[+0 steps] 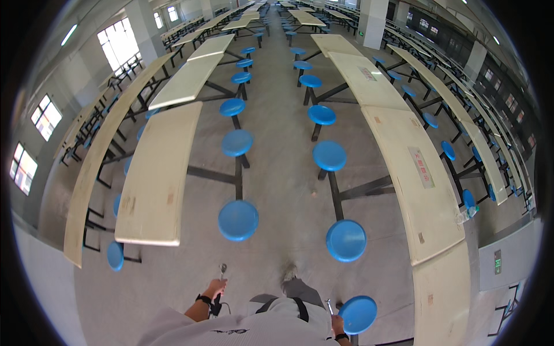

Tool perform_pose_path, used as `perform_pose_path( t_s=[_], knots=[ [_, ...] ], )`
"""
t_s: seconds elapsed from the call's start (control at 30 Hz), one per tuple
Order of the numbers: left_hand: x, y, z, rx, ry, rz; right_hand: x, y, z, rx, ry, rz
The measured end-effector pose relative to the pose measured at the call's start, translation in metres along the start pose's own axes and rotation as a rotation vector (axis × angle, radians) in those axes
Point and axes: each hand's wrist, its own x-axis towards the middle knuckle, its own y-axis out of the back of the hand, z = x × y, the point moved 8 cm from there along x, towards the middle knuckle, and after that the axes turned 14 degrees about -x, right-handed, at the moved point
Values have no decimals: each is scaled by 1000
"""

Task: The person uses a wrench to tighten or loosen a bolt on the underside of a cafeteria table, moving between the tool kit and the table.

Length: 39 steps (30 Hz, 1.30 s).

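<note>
My left hand (pixel 216 288) is closed around the handle of a ratchet wrench (pixel 223 268), whose round metal head points forward over the floor. A dark band circles that wrist. Low in the picture, my right hand (pixel 337 324) grips a slim shiny wrench (pixel 329 306), its tip pointing up and forward. Close beside this hand, on its right, is a round blue stool seat (pixel 358 314); whether they touch I cannot tell. Dark straps cross my grey-clad lap, and one shoe (pixel 289 273) shows on the floor ahead.
Long cream tables (pixel 158 179) with attached blue stools (pixel 238 220) run in rows on both sides of a concrete aisle (pixel 277 190). A clear bottle (pixel 467 215) lies at the right table's (pixel 430 190) edge. A square pillar (pixel 374 26) stands farther off.
</note>
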Motion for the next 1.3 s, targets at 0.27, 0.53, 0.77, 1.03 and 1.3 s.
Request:
perform_pose_path(
  t_s=[0.27,0.53,0.77,1.03,1.3],
  knots=[
    [59,-34,35,639,72,-106,252,66,83,1261,-873,-215],
    [161,-123,150,865,113,-336,377,10,198,-155,-164,-138],
    [321,-162,320,859,-350,-370,583,119,155,886,-715,-320],
    [365,-255,626,346,-276,36,847,155,144,829,-553,-456],
    [418,-264,644,749,-16,-112,1160,231,157,737,-322,-469]
  ],
)
